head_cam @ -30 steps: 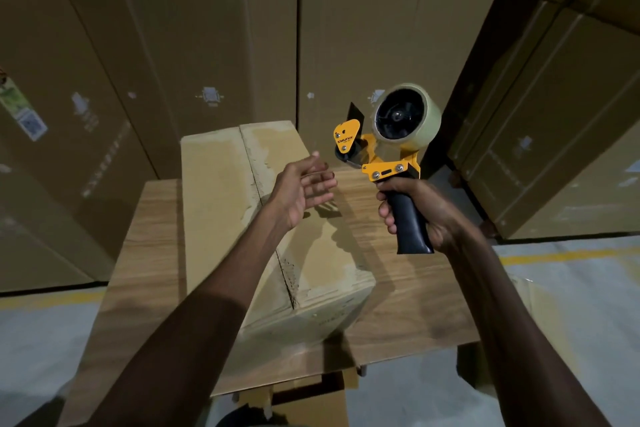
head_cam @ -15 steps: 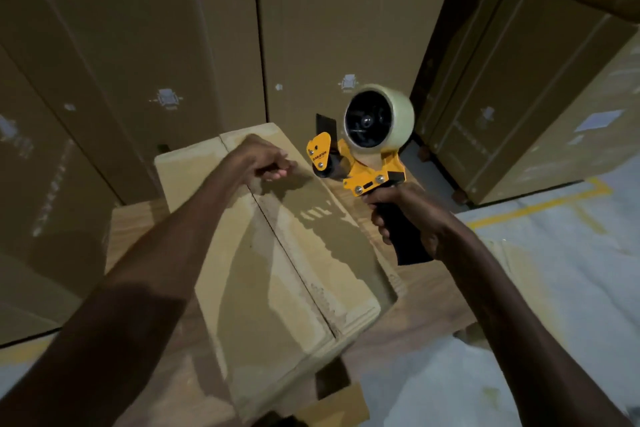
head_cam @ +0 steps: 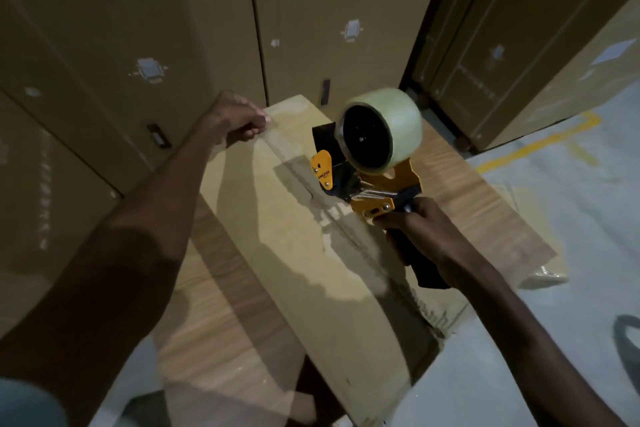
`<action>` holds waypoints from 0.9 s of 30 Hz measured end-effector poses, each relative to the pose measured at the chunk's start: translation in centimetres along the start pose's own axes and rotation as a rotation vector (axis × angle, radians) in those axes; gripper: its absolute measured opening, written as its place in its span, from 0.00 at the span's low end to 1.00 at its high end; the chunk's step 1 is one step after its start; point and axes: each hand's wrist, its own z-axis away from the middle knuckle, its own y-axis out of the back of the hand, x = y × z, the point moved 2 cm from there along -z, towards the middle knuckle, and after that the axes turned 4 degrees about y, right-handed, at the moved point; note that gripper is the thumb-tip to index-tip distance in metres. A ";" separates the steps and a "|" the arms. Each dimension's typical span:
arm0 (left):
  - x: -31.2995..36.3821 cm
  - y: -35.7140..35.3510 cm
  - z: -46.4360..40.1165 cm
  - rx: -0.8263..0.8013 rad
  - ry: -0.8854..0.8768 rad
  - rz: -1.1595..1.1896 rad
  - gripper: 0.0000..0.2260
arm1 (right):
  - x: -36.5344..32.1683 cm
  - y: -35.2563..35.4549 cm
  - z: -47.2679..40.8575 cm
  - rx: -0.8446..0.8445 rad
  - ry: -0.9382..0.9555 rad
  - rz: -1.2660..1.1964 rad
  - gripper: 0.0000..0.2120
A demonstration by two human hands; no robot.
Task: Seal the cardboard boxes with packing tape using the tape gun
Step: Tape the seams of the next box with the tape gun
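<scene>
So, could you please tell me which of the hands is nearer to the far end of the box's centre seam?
Left. The left hand rests curled at the far end of the cardboard box; the right hand grips the tape gun further along the seam.

Matt tan corrugated cardboard box (head_cam: 287,236), a glossy clear tape strip along the top seam toward 11 o'clock. Orange painted metal tape gun (head_cam: 367,180) with bare steel spring, screws, and matt black plastic handle. Glossy, translucent pale roll of packing tape (head_cam: 394,128) at 1 o'clock. Smooth light wood-grain bench (head_cam: 221,333) beneath. Tall matt brown cardboard cartons (head_cam: 329,10) at 12. Dull grey concrete floor (head_cam: 554,218) at 3.
</scene>
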 end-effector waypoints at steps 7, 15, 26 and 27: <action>0.6 3.3 -2.5 -0.004 -0.091 -0.025 0.07 | -0.3 -3.4 -2.5 0.009 0.024 -0.023 0.07; 0.4 3.8 -6.1 0.007 -0.122 -0.104 0.09 | -1.0 -5.4 -5.0 0.019 0.032 0.030 0.07; -2.9 3.6 -8.1 0.025 -0.055 -0.093 0.08 | -0.1 -6.4 -6.2 0.009 0.008 0.076 0.10; -3.0 3.5 -8.2 0.029 -0.055 -0.093 0.09 | 0.1 -6.4 -6.3 0.007 -0.002 0.076 0.10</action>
